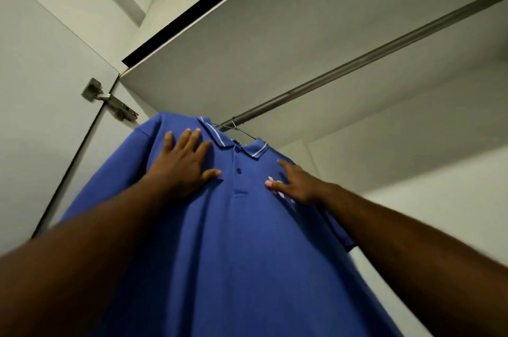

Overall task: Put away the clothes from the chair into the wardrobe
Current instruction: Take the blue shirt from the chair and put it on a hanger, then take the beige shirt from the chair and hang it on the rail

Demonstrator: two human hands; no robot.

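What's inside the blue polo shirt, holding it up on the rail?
A thin wire hanger: only its hook and neck wires show above the collar, hooked over the metal rail. Its arms are hidden inside the blue polo shirt.

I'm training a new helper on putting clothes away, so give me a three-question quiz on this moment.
1. True or false: the blue polo shirt hangs on a wire hanger hooked over the rail.
2. The right hand partly covers: A) a button B) the white logo C) the collar.
3. Fill in: the left hand lies ___ on the shirt's chest, fingers spread, gripping nothing.

Key: 1 true; 2 B; 3 flat.
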